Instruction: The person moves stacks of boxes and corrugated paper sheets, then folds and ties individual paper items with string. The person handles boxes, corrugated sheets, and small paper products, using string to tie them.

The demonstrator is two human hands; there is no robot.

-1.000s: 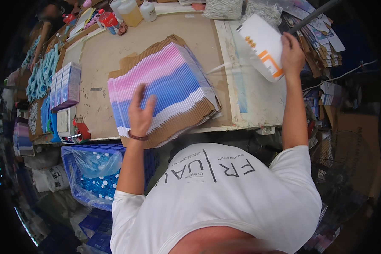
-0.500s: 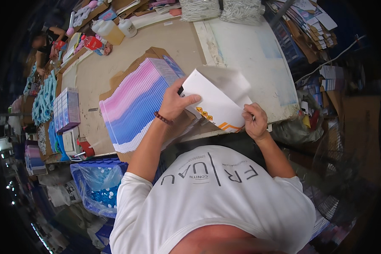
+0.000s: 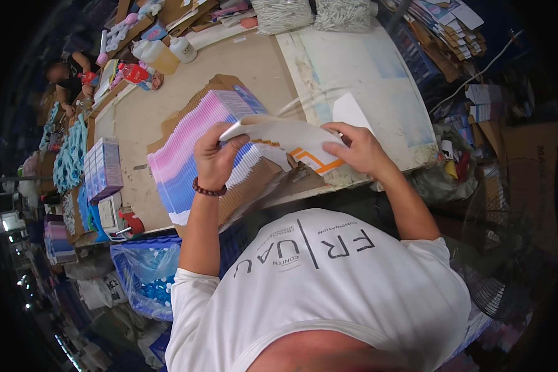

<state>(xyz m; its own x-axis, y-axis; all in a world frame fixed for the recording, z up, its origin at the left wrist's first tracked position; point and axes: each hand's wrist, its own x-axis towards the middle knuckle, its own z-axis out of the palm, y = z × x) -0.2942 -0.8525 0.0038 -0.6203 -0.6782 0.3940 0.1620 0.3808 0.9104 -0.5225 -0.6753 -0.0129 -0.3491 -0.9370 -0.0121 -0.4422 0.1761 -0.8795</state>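
Observation:
A white cardboard carton (image 3: 289,134) with orange markings is stretched between my two hands above the table. Its near panel bows in a curve, and a white flap (image 3: 351,111) stands up behind my right hand. My left hand (image 3: 216,155), with a beaded bracelet at the wrist, pinches the left end between thumb and fingers. At the other end my right hand (image 3: 358,149) grips the upper edge, thumb in front. Below and left of the carton lies a long row of folded pink, white and blue cartons (image 3: 183,142), partly covered by my left hand.
Small boxes (image 3: 104,167) and a red tape dispenser (image 3: 130,222) stand at the table's left edge. Bottles (image 3: 158,54) and clear bags of white sticks (image 3: 282,15) are at the back. A blue crate (image 3: 146,273) sits below. Another person (image 3: 71,77) works far left.
The white carton has tipped from showing its open inside to a bowed, flatter shape. My left hand has moved left, and my right hand has shifted up and left onto its upper edge.

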